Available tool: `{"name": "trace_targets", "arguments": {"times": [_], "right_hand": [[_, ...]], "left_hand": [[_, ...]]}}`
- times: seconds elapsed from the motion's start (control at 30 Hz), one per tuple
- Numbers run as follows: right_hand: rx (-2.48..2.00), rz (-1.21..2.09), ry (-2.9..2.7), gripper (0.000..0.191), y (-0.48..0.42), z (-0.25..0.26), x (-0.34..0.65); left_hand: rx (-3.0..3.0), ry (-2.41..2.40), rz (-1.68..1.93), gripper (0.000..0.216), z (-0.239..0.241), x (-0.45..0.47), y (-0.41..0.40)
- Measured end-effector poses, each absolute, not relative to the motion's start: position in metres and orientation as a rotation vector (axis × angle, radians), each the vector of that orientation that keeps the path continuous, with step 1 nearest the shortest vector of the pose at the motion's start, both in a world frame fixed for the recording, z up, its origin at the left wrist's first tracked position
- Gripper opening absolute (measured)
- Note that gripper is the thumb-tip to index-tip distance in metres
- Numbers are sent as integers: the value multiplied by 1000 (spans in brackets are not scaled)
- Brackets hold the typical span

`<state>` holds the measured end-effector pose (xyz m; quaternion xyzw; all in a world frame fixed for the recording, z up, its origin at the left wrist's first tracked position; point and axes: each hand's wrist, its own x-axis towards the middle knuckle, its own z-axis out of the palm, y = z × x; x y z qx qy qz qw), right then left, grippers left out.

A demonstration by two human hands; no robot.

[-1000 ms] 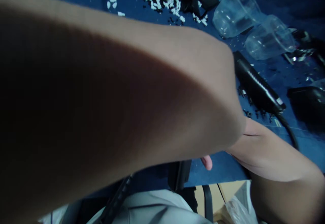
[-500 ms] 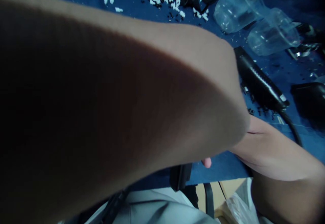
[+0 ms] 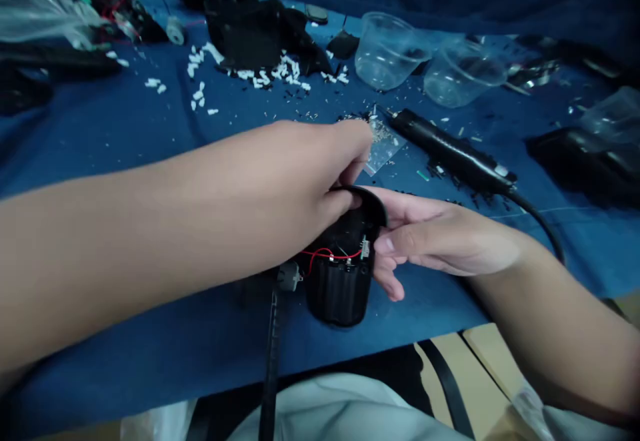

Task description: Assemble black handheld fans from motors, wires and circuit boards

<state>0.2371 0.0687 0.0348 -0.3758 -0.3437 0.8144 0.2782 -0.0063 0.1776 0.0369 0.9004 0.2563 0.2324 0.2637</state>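
Near front edge of blue-clothed table (image 3: 150, 334), your L hand (image 3: 310, 174) pinches rim of black cylindrical housing (image 3: 340, 291), red wires (image 3: 330, 253) exposed; your R hand (image 3: 440, 238), spread, rests against its side.

A blue cloth-covered bench (image 3: 110, 141) carries a scatter of parts. Toward the back sits a heap of torn black plastic pieces (image 3: 250, 34), ringed by white foam crumbs (image 3: 285, 71). To its right stand two transparent plastic cups (image 3: 387, 51) (image 3: 465, 71), tipped slightly, side by side and almost touching. A black corded handheld tool (image 3: 450, 148) lies diagonally in front of them, beside a small transparent bag of tiny metal bits (image 3: 385, 148). Shiny metal scraps (image 3: 535, 74) lie behind, and a black casing (image 3: 585, 168) rests at the right edge. A crumpled transparent plastic bag (image 3: 35, 8) with red wires beside it sits far left.
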Motion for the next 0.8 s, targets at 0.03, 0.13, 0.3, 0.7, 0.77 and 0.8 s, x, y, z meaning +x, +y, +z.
{"name": "trace_targets", "arguments": {"times": [0.03, 0.13, 0.3, 0.7, 0.77, 0.8], "right_hand": [[-944, 2194, -924, 101, 71, 32, 238], [-789, 2194, -931, 109, 75, 23, 241], [-789, 2206, -995, 104, 78, 19, 243], [-986, 2149, -991, 73, 79, 24, 240], [-989, 2138, -1010, 72, 78, 25, 239], [-983, 2134, -1017, 72, 78, 25, 238]], "left_hand": [[2450, 674, 629, 51, 41, -9, 176], [2488, 627, 619, 51, 52, -15, 173], [2707, 395, 451, 29, 75, -5, 181], [2874, 458, 54, 38, 89, -8, 167], [2832, 452, 47, 38, 85, -7, 169], [2805, 452, 53, 38, 81, -6, 170]]}}
